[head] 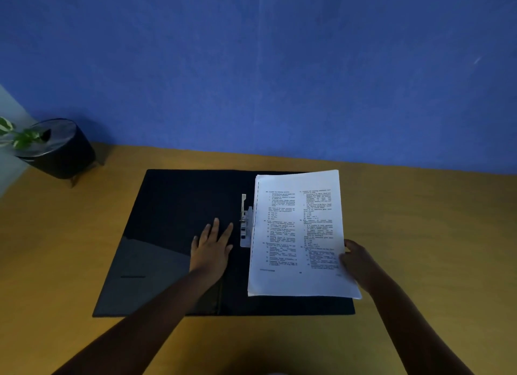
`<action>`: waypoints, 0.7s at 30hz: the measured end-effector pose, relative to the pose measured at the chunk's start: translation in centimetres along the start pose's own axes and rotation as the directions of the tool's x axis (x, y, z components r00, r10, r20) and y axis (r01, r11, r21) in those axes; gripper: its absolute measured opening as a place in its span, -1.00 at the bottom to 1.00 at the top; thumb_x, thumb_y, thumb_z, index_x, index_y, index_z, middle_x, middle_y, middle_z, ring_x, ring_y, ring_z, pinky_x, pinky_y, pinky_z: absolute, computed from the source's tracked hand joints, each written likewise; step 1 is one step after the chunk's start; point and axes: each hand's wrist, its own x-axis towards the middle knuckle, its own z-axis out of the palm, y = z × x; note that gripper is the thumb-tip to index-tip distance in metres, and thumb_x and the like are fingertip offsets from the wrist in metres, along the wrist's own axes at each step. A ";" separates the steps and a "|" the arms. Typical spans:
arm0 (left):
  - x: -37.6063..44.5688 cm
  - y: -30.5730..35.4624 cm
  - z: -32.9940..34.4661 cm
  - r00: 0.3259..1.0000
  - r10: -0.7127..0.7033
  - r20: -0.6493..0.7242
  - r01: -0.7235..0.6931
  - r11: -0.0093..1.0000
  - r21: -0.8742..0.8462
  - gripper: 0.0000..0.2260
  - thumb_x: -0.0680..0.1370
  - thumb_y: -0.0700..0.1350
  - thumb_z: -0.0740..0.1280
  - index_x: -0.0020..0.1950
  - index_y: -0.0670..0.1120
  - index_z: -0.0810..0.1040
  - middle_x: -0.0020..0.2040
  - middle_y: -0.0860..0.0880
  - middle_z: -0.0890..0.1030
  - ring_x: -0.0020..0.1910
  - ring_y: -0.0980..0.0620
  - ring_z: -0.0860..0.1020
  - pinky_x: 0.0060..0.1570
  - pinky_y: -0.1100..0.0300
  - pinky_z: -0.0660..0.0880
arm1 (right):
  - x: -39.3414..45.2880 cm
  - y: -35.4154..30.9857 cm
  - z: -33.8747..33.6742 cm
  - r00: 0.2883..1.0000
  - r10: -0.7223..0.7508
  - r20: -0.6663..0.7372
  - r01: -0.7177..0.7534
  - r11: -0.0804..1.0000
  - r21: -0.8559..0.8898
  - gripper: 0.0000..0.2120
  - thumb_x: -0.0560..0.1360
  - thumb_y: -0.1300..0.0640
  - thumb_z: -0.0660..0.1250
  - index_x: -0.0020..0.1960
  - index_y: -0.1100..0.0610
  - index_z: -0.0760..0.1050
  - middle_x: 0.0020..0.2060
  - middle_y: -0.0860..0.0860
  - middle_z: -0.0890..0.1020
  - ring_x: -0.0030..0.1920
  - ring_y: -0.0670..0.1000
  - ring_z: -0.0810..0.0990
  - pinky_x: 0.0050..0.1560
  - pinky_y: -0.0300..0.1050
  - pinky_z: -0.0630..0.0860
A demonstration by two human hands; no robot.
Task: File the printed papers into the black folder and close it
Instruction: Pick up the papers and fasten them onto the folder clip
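Note:
The black folder (167, 206) lies open and flat on the wooden table, with its metal clip mechanism (245, 220) near the spine. A stack of printed papers (296, 234) lies over the folder's right half, its left edge next to the clip. My right hand (359, 262) grips the stack at its lower right edge, thumb on top. My left hand (214, 247) rests flat with fingers spread on the folder's left inside cover, just left of the clip.
A black round pot (60, 151) with a green plant (16, 135) stands at the table's far left corner. A blue wall runs along the table's back edge. Bare wooden table (433, 234) extends to the right and in front of the folder.

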 end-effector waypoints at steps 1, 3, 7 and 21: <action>0.0 0.0 0.0 1.000 -0.001 0.000 0.001 1.000 0.003 -0.53 0.65 0.04 -0.02 0.53 0.11 -0.12 0.55 -0.05 -0.17 0.52 -0.05 -0.13 0.45 -0.05 -0.06 | 0.0 -0.1 0.2 1.000 0.001 0.008 -0.001 1.000 0.013 -0.56 0.42 0.47 0.04 0.23 0.27 0.43 -0.04 0.24 0.58 -0.09 0.24 0.60 -0.09 0.11 0.56; 0.0 -0.1 0.0 1.000 0.002 0.004 -0.002 1.000 0.008 -0.53 0.65 0.04 -0.02 0.53 0.11 -0.12 0.55 -0.05 -0.17 0.52 -0.05 -0.13 0.45 -0.04 -0.06 | -0.2 -0.5 0.6 1.000 0.002 0.026 -0.003 0.999 0.034 -0.56 0.42 0.49 0.03 0.22 0.25 0.42 -0.12 0.18 0.58 -0.18 0.18 0.59 -0.19 0.01 0.55; 0.0 -0.2 0.1 1.000 0.013 0.013 -0.013 1.000 0.006 -0.53 0.65 0.04 -0.03 0.53 0.11 -0.13 0.55 -0.05 -0.18 0.52 -0.04 -0.14 0.45 -0.03 -0.06 | -0.1 -1.1 1.4 0.999 -0.040 0.023 0.040 0.999 -0.009 -0.56 0.44 0.49 -0.01 0.22 0.27 0.42 -0.14 0.12 0.56 -0.23 0.04 0.54 -0.35 -0.15 0.47; -0.7 -1.2 1.5 0.984 0.109 -0.139 -0.102 0.993 0.062 -0.56 0.64 0.02 -0.12 0.53 0.06 -0.03 0.56 -0.05 -0.04 0.52 -0.04 -0.06 0.44 -0.05 -0.01 | 2.6 0.2 2.3 0.984 -0.149 -0.094 0.117 0.952 -0.282 -0.65 0.53 0.26 0.12 0.31 0.25 0.32 0.12 0.25 0.53 -0.02 0.19 0.56 -0.15 -0.02 0.56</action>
